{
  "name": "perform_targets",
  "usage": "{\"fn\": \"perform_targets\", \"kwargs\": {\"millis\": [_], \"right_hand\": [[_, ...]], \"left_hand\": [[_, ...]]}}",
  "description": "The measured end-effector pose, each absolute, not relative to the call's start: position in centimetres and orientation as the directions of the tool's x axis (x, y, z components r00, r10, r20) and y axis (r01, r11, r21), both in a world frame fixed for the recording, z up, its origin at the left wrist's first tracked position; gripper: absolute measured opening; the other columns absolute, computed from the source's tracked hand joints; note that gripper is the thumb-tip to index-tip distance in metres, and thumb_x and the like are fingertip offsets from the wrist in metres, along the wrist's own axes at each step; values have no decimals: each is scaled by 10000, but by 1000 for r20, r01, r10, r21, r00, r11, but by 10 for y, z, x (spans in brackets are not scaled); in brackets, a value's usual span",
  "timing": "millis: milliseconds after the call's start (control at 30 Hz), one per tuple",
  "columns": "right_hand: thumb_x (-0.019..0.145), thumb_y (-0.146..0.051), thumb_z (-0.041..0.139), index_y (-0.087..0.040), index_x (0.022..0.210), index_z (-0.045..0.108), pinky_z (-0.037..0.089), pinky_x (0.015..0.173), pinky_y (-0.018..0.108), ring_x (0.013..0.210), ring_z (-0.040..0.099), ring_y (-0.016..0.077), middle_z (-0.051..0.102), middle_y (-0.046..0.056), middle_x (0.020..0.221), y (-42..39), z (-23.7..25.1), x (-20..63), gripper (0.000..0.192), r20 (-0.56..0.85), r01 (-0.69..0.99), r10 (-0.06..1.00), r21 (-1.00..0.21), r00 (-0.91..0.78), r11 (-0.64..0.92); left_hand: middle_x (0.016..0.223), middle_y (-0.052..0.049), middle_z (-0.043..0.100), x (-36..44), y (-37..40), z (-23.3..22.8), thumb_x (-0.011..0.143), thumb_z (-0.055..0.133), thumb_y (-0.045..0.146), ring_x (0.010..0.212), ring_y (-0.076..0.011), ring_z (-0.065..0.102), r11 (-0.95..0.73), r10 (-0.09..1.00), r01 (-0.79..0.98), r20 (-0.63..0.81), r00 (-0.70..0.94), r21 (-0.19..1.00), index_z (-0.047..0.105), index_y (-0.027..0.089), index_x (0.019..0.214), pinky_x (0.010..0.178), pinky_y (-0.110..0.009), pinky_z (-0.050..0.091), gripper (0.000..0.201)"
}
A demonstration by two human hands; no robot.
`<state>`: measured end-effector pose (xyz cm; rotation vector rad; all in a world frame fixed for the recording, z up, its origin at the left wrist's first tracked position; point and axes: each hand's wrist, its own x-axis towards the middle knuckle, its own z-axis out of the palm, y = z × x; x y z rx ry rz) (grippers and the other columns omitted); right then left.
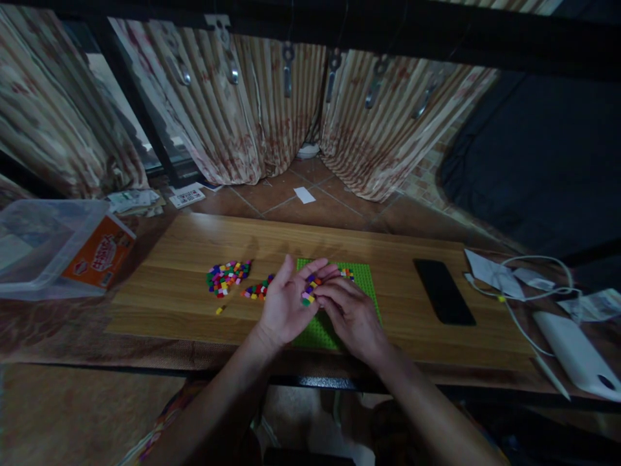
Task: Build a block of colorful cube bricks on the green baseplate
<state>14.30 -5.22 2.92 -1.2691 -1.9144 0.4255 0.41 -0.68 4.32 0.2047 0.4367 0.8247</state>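
A green studded baseplate (365, 279) lies on a wooden board (184, 252), partly covered by both hands. My left hand (286, 304) is turned palm up above the plate's left edge, cupping several small coloured bricks (309, 291). My right hand (352, 314) rests over the plate with its fingertips touching those bricks in the left palm. A few bricks (346, 273) sit on the plate near its far edge. A loose pile of coloured bricks (227, 277) and a smaller cluster (257, 290) lie left of the hands.
A black phone (443, 291) lies right of the plate. Papers, a white cable (528, 272) and a white power bank (575, 353) sit at far right. A clear plastic box (43, 239) with an orange packet (99, 255) stands at left. Striped curtains (272, 110) hang behind.
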Motion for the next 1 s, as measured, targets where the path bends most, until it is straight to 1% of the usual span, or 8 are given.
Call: {"fn": "perform_targets", "kwargs": {"millis": [67,133,233,400,533,633,833,1000], "right_hand": [[959,-234,454,-256,1097,655,503,889,356,1009,600,204,649,68,1024,-53,32,145,244,420,626,893,-656,-161,422],[964,-247,440,-263,1127,646,503,893,355,1019,603,205,637,69,1058,-53,34,150,264,422,644,900,-660,-108,387],[954,-280,460,-268,1055,674,513,850,356,947,624,206,637,61,1018,-51,34,163,237,426,682,905,-659,-10,318],[927,-304,499,-246,955,685,514,792,360,870,643,219,676,59,920,-47,31,182,197,397,684,915,-685,63,250],[895,-314,541,-239,908,689,520,749,361,815,666,225,714,55,890,-48,30,188,166,333,681,941,-703,57,208],[890,-305,553,-245,895,692,517,761,362,818,673,224,722,47,891,-49,28,190,152,299,687,954,-700,33,195],[874,-308,592,-269,871,718,481,860,393,926,623,223,670,44,948,-48,16,192,132,342,667,939,-708,37,231],[823,-343,658,-277,812,743,446,905,417,1007,574,230,603,50,1027,-43,2,192,108,317,624,941,-761,117,178]], "left_hand": [[1129,-163,656,3,-6,44,878,445,585,1007,-211,630,666,746,-660,-302,594,346,662,103,1044,820,-278,500,554],[1122,-163,661,1,-4,45,889,446,555,1012,-212,632,648,761,-671,-306,572,360,669,99,1018,846,-289,502,524],[1019,-144,689,-2,-1,43,897,471,492,944,-196,647,587,809,-697,-337,482,412,683,96,948,859,-301,510,452],[800,-80,680,-7,4,36,895,514,403,698,-123,623,534,834,-686,-442,331,494,692,104,820,676,-232,521,356],[769,-72,669,-7,5,35,894,517,383,672,-120,616,555,817,-663,-478,322,502,686,109,782,644,-230,518,341],[777,-74,671,-6,4,35,895,514,385,654,-116,610,563,813,-653,-482,326,507,689,107,795,652,-235,522,343],[770,-78,669,-6,6,34,883,536,393,654,-118,608,555,818,-659,-476,323,507,689,111,792,646,-237,524,333],[761,-73,663,-6,6,36,896,516,380,653,-116,606,546,824,-669,-467,320,504,687,106,779,638,-236,519,344]]}}
